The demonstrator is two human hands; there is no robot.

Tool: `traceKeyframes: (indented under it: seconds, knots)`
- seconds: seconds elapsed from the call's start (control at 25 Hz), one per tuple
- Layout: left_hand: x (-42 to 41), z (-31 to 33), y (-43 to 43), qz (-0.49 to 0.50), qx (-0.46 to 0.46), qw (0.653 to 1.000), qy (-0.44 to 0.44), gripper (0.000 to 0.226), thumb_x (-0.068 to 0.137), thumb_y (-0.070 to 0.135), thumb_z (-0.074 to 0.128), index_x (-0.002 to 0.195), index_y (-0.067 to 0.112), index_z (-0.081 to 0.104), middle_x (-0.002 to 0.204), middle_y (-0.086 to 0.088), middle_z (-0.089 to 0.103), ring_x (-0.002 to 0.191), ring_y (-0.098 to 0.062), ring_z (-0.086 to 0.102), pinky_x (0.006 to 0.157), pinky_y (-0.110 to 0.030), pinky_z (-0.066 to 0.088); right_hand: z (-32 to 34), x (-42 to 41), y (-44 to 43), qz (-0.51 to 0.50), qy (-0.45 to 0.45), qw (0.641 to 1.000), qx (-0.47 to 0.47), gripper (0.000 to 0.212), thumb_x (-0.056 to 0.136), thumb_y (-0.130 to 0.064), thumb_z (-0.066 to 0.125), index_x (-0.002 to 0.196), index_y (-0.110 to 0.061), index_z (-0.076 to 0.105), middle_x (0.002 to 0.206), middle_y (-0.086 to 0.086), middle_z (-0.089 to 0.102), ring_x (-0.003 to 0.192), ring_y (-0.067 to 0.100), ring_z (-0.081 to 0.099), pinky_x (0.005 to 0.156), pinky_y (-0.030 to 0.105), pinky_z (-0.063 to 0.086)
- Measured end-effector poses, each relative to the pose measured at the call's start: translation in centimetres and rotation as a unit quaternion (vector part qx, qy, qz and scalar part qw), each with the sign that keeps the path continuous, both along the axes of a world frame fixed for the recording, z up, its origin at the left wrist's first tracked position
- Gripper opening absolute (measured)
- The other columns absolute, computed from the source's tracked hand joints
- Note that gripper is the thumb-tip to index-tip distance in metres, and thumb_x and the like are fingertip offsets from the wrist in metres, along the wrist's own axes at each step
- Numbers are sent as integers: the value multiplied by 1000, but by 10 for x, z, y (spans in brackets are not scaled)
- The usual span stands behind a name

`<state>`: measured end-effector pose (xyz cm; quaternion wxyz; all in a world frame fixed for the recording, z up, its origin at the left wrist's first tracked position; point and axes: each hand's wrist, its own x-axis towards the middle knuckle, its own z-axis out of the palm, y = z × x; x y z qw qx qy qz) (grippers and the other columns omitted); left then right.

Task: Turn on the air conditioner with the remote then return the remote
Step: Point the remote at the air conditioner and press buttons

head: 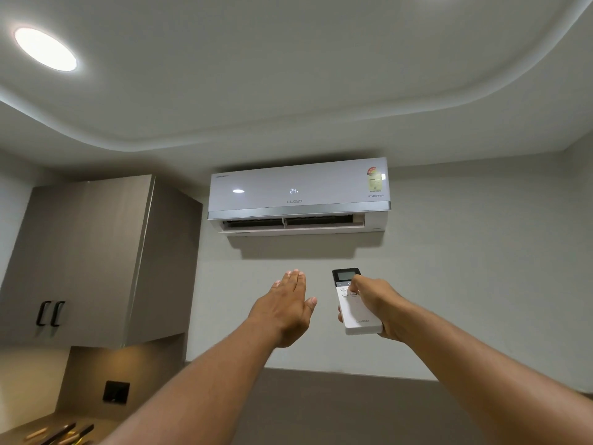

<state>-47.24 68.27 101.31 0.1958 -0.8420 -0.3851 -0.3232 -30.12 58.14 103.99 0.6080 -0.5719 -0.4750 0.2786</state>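
A white wall-mounted air conditioner hangs high on the wall straight ahead. Its front panel shows a lit "24" and its bottom flap stands open. My right hand holds a white remote with a dark screen at its top, pointed up at the unit, thumb resting on the buttons just below the screen. My left hand is raised beside it to the left, flat, fingers together, holding nothing.
A grey wall cupboard with two black handles hangs at the left. Below it sit a black wall socket and a counter with utensils. A round ceiling light glows at the upper left.
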Motion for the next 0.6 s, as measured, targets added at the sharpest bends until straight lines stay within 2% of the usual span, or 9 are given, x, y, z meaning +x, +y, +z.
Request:
traceKeyframes:
  seconds: [0.16, 0.4, 0.6]
  knots:
    - [-1, -3, 1, 0, -1, 1000, 0, 67, 98, 52, 12, 152, 15, -3, 162, -2, -5, 146, -16, -4, 113, -32, 1, 1, -3, -3, -1, 3, 1000, 3, 29, 89, -18, 46, 112, -5, 57, 80, 18, 75, 55, 29, 74, 56, 28, 57]
    - [-3, -3, 2, 5, -3, 1000, 3, 67, 98, 51, 12, 152, 15, -3, 161, -2, -6, 146, -16, -5, 113, -32, 0, -2, -3, -2, 1, 1, 1000, 3, 22, 90, -16, 46, 105, -5, 57, 64, 14, 75, 52, 29, 74, 55, 29, 59]
    - [-5, -5, 0, 6, -6, 1000, 5, 67, 98, 51, 12, 152, 15, -3, 162, -2, -6, 146, -16, -5, 115, -34, 2, -5, -4, 0, 6, 5, 1000, 1, 21, 89, -15, 46, 104, -5, 57, 63, 14, 74, 52, 29, 74, 55, 30, 59]
